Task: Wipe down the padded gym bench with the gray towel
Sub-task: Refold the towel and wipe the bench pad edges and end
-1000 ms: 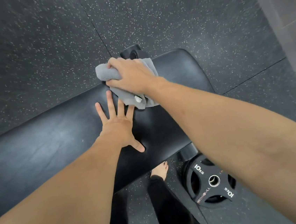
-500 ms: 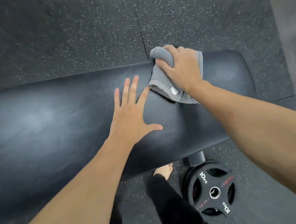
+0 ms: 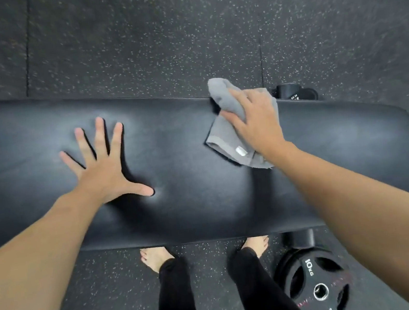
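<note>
Soft gray terry-cloth towel, smooth black vinyl bench — faint sheen, speckled matt rubber floor

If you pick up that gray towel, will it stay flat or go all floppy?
Probably floppy: the soft gray cloth towel is already bunched and folded under the right hand. It likely weighs little, since a few fingers hold it. It may drag rather than slide on the black padded bench.
</note>
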Motion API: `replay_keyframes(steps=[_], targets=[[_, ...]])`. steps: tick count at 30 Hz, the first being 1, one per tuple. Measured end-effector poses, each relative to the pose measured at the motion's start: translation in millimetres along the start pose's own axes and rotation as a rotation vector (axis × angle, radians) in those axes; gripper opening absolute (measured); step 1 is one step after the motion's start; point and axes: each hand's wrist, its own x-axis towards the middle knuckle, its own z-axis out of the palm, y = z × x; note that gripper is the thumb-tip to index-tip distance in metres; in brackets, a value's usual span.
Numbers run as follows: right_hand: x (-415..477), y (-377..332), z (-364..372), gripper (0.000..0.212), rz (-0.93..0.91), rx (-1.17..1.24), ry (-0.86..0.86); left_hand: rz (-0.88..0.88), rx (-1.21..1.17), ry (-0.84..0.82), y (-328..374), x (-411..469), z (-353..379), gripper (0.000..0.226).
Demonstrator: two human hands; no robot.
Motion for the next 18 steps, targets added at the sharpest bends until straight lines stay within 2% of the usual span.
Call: replay_keyframes(steps=[5,11,15,18], targets=[[-13,-1,10,0.055,0.090,-0.084,0.028,0.067,-0.022,0.026,-7,6,5,0.165],[28,-121,62,0.048,0.011,-0.096,0.079,0.129,-0.050,0.076,-13,7,9,0.162],[63,-205,95,0.049,-0.076,-0.095,-0.022,0.137,-0.073,0.063,-14,4,10,0.162],[76,-218,101,0.047,-0.112,-0.038,-0.083,0.133,-0.088,0.033,-12,5,8,0.160]])
